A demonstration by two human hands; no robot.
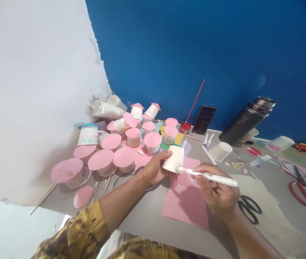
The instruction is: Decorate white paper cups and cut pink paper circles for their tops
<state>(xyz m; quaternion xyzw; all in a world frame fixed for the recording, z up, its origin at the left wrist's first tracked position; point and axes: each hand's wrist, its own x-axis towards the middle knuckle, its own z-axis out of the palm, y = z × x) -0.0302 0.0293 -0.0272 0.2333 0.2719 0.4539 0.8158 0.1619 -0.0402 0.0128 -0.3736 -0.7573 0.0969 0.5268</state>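
Observation:
My left hand (157, 167) grips a plain white paper cup (175, 158), held upside down with its wide rim downward. In my right hand (219, 190) is a white marker pen (212, 177) with a pale pink tip end. Its tip meets or nearly meets the cup's side near the rim; which of the two I cannot tell. Below both hands lies a sheet of pink paper (186, 205). To the left stand several decorated paper cups (88, 136), most topped with pink paper discs (101, 159) and one with a blue top.
Red-handled scissors (304, 192) lie at the right. A dark flask (247, 120) and a phone (204, 119) lean by the blue wall. Another white cup (221, 151), loose markers (208, 154) and a red pot (185, 127) with a stick stand behind. Stacked cups (107, 109) lie at the back left.

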